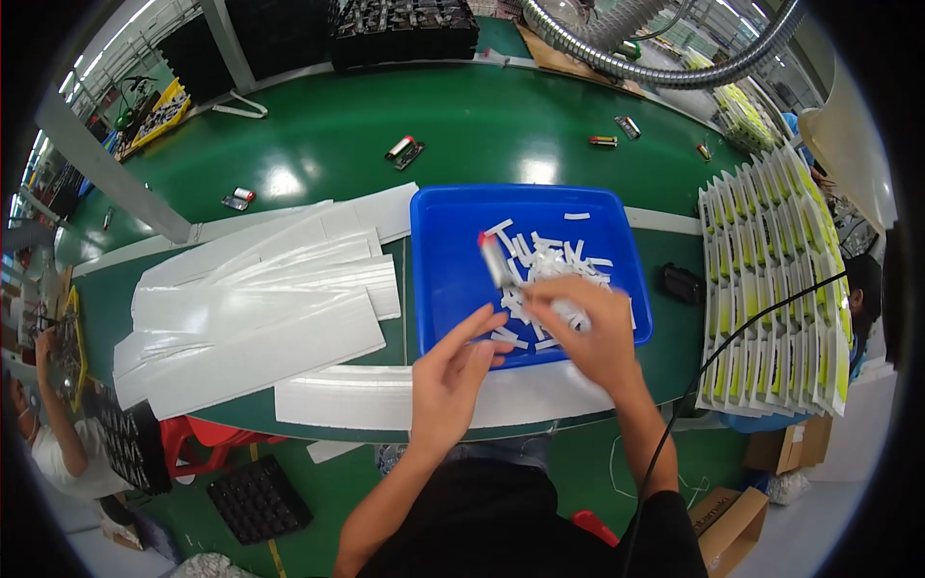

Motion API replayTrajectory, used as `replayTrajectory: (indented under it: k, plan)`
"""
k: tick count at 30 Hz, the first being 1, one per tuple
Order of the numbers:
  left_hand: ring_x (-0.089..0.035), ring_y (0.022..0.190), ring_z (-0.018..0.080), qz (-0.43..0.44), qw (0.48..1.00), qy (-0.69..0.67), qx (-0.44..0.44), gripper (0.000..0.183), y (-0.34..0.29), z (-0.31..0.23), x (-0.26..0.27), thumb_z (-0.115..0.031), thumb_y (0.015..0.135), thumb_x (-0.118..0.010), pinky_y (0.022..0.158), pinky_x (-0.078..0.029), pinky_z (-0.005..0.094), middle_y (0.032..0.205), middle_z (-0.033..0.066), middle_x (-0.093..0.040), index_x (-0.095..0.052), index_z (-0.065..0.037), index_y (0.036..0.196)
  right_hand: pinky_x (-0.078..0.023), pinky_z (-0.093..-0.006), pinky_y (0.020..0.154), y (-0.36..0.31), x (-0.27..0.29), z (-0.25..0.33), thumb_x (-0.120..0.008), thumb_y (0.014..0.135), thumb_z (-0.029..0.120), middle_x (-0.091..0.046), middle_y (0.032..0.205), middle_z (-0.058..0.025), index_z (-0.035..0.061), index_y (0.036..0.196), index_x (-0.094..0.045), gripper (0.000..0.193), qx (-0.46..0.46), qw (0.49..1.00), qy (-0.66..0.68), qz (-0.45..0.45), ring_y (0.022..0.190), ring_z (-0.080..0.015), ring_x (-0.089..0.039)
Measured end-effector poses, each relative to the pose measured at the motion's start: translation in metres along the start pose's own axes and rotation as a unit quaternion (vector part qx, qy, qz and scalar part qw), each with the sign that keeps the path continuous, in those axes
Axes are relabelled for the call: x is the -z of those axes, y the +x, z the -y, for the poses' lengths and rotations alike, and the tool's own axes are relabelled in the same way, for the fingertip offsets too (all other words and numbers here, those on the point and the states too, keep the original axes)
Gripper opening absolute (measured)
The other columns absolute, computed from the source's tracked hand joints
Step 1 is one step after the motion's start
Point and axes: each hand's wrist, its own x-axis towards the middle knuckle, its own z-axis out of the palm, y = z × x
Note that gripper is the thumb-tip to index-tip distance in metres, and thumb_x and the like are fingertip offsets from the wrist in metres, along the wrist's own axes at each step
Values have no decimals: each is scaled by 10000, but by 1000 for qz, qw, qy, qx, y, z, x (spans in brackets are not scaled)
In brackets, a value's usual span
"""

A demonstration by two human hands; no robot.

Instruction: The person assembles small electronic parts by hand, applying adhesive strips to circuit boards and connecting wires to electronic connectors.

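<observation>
My right hand [590,318] is over the blue tray, its fingers pinched together. From them sticks out a blurred white cylinder with a red end [493,258], tilted up and to the left. My left hand [455,371] hovers at the tray's near edge, fingers apart and slightly curled, with nothing visible in it. The blue tray [434,207] contains a loose heap of small white strips [540,252], partly hidden by my right hand.
White cardboard sheets [260,318] lie overlapping left of the tray. Racked white-and-green packs [771,289] stand at the right, with a black object [682,283] beside them. Beyond the tray, a green surface [318,135] carries small red-and-white cylinder parts [399,147]. A flexible metal hose [665,72] hangs overhead.
</observation>
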Motion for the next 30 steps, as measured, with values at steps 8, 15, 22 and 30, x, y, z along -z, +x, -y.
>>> replayTrajectory:
  k: [8, 15, 22, 30]
  plan:
    - [-600, 1116, 187, 35, 999, -19, -18, 309, -21, 20, 4, 30, 934, -570, 964, -482, 314, 1209, 150, -623, -561, 83, 1238, -560, -359, 758, -75, -27, 25, -761, 749, 4, -687, 1022, -127, -27, 1046, -668, 312, 64, 994, -85, -11, 858, -303, -673]
    - [-629, 1066, 197, -20, 994, 101, -36, 347, -30, 17, 10, 83, 887, -598, 946, -515, 326, 1161, 157, -629, -554, 94, 1230, -553, -341, 700, -89, -40, 29, -831, 700, 110, -698, 964, -116, -3, 1057, -665, 409, -22, 999, -25, -16, 805, -263, -677]
    - [-638, 1055, 219, 106, 977, -146, 117, 308, -33, 20, 34, -19, 934, -581, 971, -486, 364, 1127, 174, -641, -555, 76, 1226, -511, -255, 648, -87, -34, 22, -674, 818, 14, -715, 817, -101, -32, 925, -689, 118, -241, 955, 169, 33, 683, -139, -664]
    - [-631, 1057, 279, 59, 961, -262, 70, 388, -36, 32, 59, -107, 941, -598, 1018, -438, 420, 1137, 187, -642, -504, 73, 1271, -527, -302, 655, -90, -44, 6, -713, 810, 24, -702, 872, -93, -19, 932, -692, 130, -154, 987, 24, 39, 731, -189, -665]
